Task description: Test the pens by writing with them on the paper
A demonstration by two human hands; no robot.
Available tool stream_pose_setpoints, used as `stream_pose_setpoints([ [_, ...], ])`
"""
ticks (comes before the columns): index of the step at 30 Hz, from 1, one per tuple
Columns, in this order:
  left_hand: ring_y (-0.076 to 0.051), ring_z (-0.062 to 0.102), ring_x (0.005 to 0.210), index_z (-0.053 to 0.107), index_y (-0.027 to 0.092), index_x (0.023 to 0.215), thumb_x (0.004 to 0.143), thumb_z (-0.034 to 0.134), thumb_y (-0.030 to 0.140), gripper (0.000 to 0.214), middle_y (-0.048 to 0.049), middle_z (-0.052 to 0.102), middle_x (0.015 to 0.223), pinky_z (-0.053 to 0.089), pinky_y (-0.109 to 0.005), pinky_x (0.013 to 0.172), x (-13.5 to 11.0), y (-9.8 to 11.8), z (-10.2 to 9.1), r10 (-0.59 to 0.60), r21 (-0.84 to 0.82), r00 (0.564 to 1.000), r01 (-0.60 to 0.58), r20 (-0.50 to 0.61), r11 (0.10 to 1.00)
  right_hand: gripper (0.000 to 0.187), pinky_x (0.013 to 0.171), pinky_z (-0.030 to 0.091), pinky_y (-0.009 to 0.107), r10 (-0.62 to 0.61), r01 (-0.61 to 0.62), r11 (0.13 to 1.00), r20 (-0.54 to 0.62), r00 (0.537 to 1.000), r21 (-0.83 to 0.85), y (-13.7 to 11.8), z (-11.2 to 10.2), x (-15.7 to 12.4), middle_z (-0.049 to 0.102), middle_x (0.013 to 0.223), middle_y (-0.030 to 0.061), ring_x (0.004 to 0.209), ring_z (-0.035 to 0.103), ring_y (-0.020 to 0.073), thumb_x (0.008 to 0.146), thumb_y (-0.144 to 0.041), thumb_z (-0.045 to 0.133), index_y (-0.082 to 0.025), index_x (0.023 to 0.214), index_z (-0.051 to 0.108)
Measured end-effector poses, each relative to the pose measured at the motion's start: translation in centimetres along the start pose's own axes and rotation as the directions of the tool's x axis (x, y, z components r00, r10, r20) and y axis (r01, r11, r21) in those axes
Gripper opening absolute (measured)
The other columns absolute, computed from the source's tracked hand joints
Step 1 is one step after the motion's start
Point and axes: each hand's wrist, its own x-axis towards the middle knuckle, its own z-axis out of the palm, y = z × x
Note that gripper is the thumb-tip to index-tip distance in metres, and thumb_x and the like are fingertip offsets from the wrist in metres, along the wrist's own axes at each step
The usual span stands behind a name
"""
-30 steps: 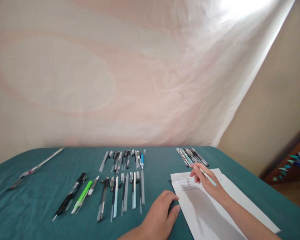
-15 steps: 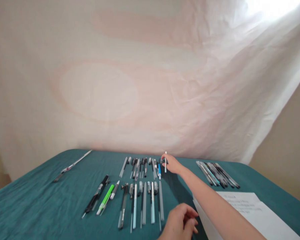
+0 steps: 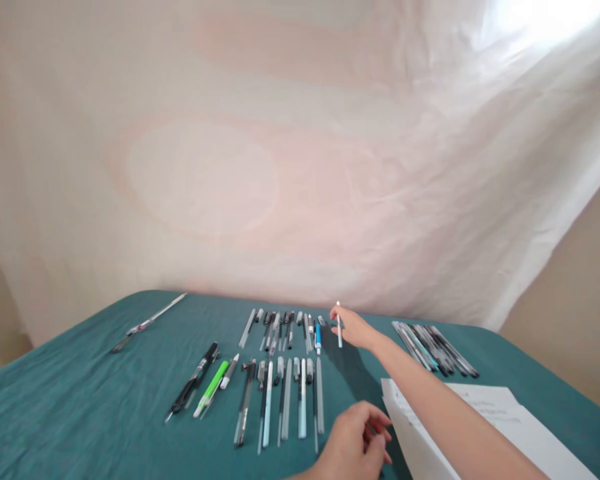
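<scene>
My right hand (image 3: 353, 328) reaches to the far side of the table and pinches a slim white pen (image 3: 339, 330), held upright. Just left of it lie a small clear cap (image 3: 321, 321) and a blue pen (image 3: 319, 339). Near the front edge is my left hand (image 3: 356, 437), fingers loosely curled and apart, with nothing visible in them. Beside it on the left is a row of pen parts: pale blue barrels (image 3: 268, 407), clear caps (image 3: 309, 371) and thin refills. Behind that row lies another of caps, barrels and refills (image 3: 247, 329).
White printed sheets (image 3: 525, 423) lie under my right forearm. A bundle of pens (image 3: 435, 349) lies at the right. To the left are a black pen (image 3: 193, 381), a green pen (image 3: 211, 389), a small white pen part (image 3: 230, 371) and a long wrapped stick (image 3: 150, 323). Behind the table hangs a pale cloth (image 3: 300, 167).
My right hand has moved slightly right with the white pen, away from the small clear cap, which now shows on the table. My left hand keeps nearly the same place and pose.
</scene>
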Motion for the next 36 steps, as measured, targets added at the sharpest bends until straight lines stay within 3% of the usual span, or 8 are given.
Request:
stream_pose_setpoints([
  [6,-0.009,0.058,0.058,0.052,0.013,0.088,0.064,0.04,0.0,0.03,-0.0032,0.058,0.079,0.037,-0.016,0.047,0.2,0.2,-0.2,-0.056,-0.032,0.998,0.056,0.003,0.998,0.028,0.059,0.03,0.021,-0.011,0.01,0.999,0.023,1.0,0.043,-1.1,2.2,2.8,0.055,0.073,-0.0027,0.065,0.047,0.0108,0.063,-0.006,0.059,-0.021,0.086,0.05],
  [10,-0.009,0.058,0.057,0.052,0.013,0.089,0.065,0.04,0.001,0.029,-0.0041,0.059,0.08,0.037,-0.017,0.047,0.1,0.6,-0.1,-0.068,-0.044,0.998,0.067,-0.005,0.997,0.021,0.058,0.03,0.021,0.01,-0.01,0.997,0.004,1.0,0.073,-0.4,2.7,2.5,0.054,0.069,-0.0026,0.061,0.046,0.0104,0.066,-0.005,0.054,-0.02,0.08,0.05],
  [17,-0.008,0.056,0.056,0.051,0.014,0.089,0.067,0.042,0.002,0.026,-0.0025,0.057,0.079,0.037,-0.017,0.048,0.1,0.5,-0.1,-0.059,-0.084,0.998,0.059,0.001,0.995,0.016,0.061,0.037,0.024,0.079,-0.064,0.985,-0.087,0.993,0.162,0.7,0.6,-2.6,0.056,0.069,-0.0006,0.063,0.051,0.012,0.067,-0.005,0.051,-0.019,0.073,0.045],
  [21,-0.008,0.055,0.053,0.044,0.015,0.091,0.076,0.044,0.015,0.015,-0.0015,0.054,0.076,0.04,-0.02,0.049,0.7,-0.3,0.1,-0.111,-0.23,0.993,0.098,-0.046,0.968,0.013,0.069,0.045,0.026,0.087,-0.049,0.956,-0.122,0.989,0.291,-1.6,-1.6,-6.8,0.06,0.091,0.0045,0.077,0.058,0.0138,0.073,-0.014,0.051,-0.02,0.081,0.042],
  [23,-0.009,0.055,0.053,0.04,0.016,0.095,0.08,0.043,0.025,0.018,-0.0015,0.052,0.077,0.041,-0.021,0.049,0.8,-0.3,0.0,-0.127,-0.324,0.988,0.093,-0.085,0.941,0.015,0.076,0.046,0.03,0.091,-0.014,0.872,-0.133,0.987,0.49,-3.4,-2.8,-9.3,0.059,0.099,0.0063,0.086,0.059,0.0158,0.073,-0.017,0.054,-0.02,0.083,0.044],
  [25,-0.011,0.056,0.058,0.037,0.015,0.1,0.083,0.041,0.033,0.025,-0.0029,0.052,0.079,0.043,-0.023,0.053,0.7,0.1,-0.1,-0.128,-0.381,0.985,0.075,-0.117,0.921,0.016,0.079,0.045,0.031,0.107,-0.018,0.834,-0.128,0.986,0.552,-5.1,-3.7,-11.7,0.059,0.101,0.0059,0.089,0.059,0.0164,0.072,-0.017,0.055,-0.02,0.084,0.045],
  [30,-0.016,0.056,0.079,0.044,0.015,0.101,0.084,0.042,0.042,0.032,-0.007,0.055,0.089,0.045,-0.028,0.071,0.3,1.1,-0.5,-0.087,-0.374,0.985,0.025,-0.15,0.927,0.016,0.079,0.045,0.032,0.113,-0.03,0.901,-0.167,0.979,0.432,-7.9,-3.2,-15.7,0.06,0.098,0.0049,0.087,0.059,0.0173,0.072,-0.014,0.055,-0.021,0.084,0.049],
  [36,-0.016,0.055,0.075,0.053,0.015,0.088,0.082,0.043,0.046,0.033,-0.0041,0.057,0.08,0.046,-0.028,0.068,0.6,0.8,-0.6,-0.09,-0.365,0.977,0.013,-0.193,0.931,0.007,0.082,0.044,0.032,-0.005,0.102,0.948,-0.305,0.952,0.302,-8.5,-1.2,-16.6,0.059,0.098,0.0048,0.092,0.057,0.0173,0.077,-0.015,0.048,-0.022,0.08,0.046],
])
